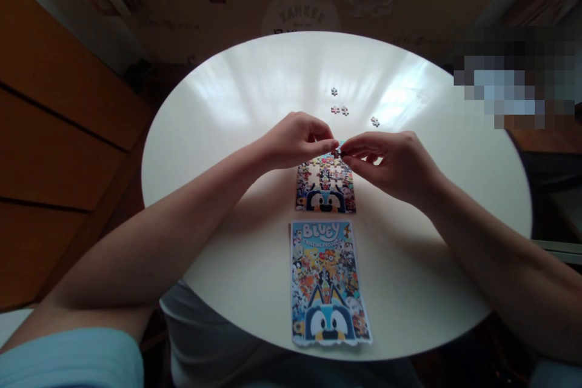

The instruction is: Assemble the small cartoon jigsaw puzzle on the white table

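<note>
A partly assembled jigsaw puzzle [326, 194] lies on the white oval table, its lower rows joined and gaps showing higher up. Over its upper part, the fingertips of my left hand [305, 140] and my right hand [391, 163] nearly meet. Both hands pinch at a small puzzle piece [336, 153] between them; its exact outline is partly hidden by the fingers. Nearer to me is the printed reference picture [330, 282], lying flat with a torn lower edge.
Beyond my hands lie loose pieces: one at the back [334, 91], a reddish one [335, 110] with another beside it, and one farther right [375, 122]. The table's rim [318, 33] curves around. Wooden drawers [59, 133] stand at the left.
</note>
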`<state>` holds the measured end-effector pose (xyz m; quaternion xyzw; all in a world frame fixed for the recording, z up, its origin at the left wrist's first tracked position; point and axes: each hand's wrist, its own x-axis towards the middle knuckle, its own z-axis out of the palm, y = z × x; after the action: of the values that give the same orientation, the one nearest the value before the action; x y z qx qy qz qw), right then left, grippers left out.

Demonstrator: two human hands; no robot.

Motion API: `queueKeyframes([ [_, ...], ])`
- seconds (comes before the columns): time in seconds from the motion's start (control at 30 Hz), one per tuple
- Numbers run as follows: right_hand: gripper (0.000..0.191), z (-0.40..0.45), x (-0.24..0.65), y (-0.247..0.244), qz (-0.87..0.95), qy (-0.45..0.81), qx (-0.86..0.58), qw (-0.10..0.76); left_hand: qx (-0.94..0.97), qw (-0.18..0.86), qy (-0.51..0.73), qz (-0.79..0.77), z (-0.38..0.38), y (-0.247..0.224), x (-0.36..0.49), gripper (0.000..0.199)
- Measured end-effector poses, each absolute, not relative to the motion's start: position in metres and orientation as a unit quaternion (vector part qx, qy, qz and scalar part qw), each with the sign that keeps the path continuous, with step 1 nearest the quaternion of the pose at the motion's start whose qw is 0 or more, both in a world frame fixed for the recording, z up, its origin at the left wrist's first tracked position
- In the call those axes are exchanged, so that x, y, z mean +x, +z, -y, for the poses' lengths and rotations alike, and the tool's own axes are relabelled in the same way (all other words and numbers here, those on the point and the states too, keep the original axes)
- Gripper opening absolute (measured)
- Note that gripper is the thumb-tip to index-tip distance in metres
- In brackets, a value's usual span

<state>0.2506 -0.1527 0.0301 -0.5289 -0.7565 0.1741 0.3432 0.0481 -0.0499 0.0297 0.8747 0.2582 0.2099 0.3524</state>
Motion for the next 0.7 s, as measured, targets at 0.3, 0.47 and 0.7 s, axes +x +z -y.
queueKeyframes([
  [0.3,0.017,0.154,0.247,0.029,0.765,0.161,-0.521,0.343,0.868,0.401,0.172,-0.236,0.045,0.032,0.044,0.023],
  [0.47,0.014,0.154,0.242,0.028,0.768,0.163,-0.520,0.336,0.879,0.398,0.142,-0.222,0.045,0.038,0.040,0.022],
  [0.7,0.013,0.152,0.237,0.020,0.768,0.190,-0.502,0.349,0.867,0.417,0.079,-0.261,0.038,0.040,0.030,0.023],
])
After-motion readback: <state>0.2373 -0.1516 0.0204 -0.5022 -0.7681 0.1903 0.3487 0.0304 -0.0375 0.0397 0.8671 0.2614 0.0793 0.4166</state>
